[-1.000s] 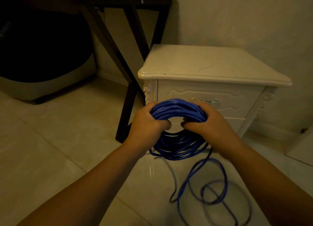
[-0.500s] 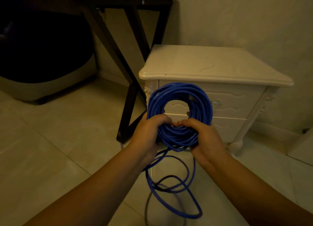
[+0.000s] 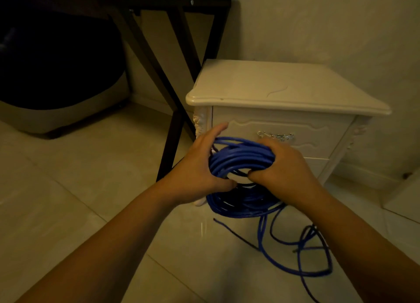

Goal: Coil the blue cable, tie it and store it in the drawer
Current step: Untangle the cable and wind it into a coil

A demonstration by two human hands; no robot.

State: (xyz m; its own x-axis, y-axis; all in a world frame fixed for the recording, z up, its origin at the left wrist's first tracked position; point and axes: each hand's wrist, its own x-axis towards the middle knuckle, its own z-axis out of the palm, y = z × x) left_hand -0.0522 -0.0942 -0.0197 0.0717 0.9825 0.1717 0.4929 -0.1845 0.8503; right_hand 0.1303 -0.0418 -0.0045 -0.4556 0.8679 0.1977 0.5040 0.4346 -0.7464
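Observation:
A thick coil of blue cable (image 3: 241,157) hangs in front of the white nightstand, held between both hands. My right hand (image 3: 286,173) grips the coil's right side, fingers curled over the top and thumb through the hole. My left hand (image 3: 200,166) holds the left side, thumb under the bundle and fingers stretched up along it. A loose length of the cable (image 3: 297,257) trails from the coil and lies in loops on the floor at the right. The nightstand's top drawer (image 3: 304,132) is closed, with a metal handle (image 3: 276,136) just behind my right hand.
The cream nightstand (image 3: 284,91) stands against the wall. A dark table with slanted legs (image 3: 175,59) is left of it, a dark bulky seat (image 3: 56,75) beneath. Pale floor tiles (image 3: 79,166) stretch left and toward me.
The coil, upright with both hands at its bottom half a second ago, has tipped down flatter. Both hands now hold its upper sides. The loose floor loops have shifted right.

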